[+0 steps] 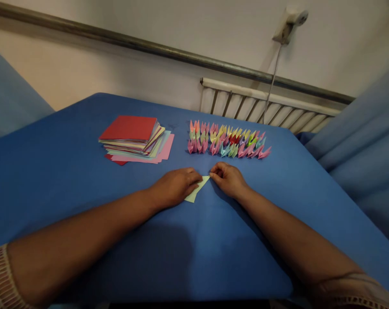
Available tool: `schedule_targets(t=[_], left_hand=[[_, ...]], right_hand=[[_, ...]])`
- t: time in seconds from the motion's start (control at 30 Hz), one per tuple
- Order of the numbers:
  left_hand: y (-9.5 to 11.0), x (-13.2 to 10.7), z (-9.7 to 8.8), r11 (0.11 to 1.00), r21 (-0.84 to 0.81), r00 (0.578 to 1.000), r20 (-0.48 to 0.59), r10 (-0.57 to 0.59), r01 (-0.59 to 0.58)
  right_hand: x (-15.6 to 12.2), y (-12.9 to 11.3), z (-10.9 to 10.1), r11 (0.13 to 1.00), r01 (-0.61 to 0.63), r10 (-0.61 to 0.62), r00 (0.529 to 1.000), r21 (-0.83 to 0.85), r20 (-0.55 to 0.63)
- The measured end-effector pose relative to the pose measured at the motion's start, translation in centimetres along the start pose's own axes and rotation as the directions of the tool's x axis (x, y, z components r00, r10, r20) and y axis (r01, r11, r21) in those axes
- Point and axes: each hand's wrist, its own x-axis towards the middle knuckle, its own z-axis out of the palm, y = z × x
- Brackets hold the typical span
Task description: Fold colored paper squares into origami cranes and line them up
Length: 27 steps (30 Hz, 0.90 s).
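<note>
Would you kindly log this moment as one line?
left hand: on pale green paper | right hand: at its pointed tip | beyond: paper stack, folded pieces

Head-worn view, forward and down, above table (59, 171)

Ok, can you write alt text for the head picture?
A person's left grip lies over a folded green paper, and the right grip pinches its tip. Behind, on the blue tabletop, sit a colourful paper stack at left and rows of folded paper shapes at right.

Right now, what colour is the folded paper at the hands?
Pale yellow-green folded paper; head view.
</note>
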Motion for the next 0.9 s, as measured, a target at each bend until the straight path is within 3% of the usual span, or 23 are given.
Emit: schedule_targets(t=[0.13, 0.27, 0.37, 0.53, 0.9], left_hand=[[0.4, -0.1, 0.6, 0.995, -0.033, 0.996, 0.007, -0.092, 0.092], [0.6, 0.2, 0.9, 0.986, -0.033, 0.987, -0.024, -0.162, 0.161], [0.8, 0.5, 0.8, 0.976, -0.058, 0.977, -0.010, -0.211, 0.210], [0.9, 1.0, 0.2, 0.954, -0.093, 0.959, 0.017, -0.284, 0.284], [0.5, 1.1, 0.5, 0.959, -0.059, 0.960, 0.010, -0.279, 0.279]], right_hand=[[-0.7, 1.2, -0.7, 0.992, 0.032, -0.037, 0.999, 0.125, 0.036], [-2.4, 1.3, -1.5, 0.958, 0.280, -0.284, 0.957, 0.060, 0.065], [-3.1, 0.7, -1.9, 0.914, 0.405, -0.396, 0.902, -0.020, 0.173], [-3.0, 0.2, -2.4, 0.878, 0.461, -0.415, 0.866, -0.126, 0.278], [-2.9, 0.0, -2.5, 0.870, 0.469, -0.411, 0.860, -0.151, 0.303]])
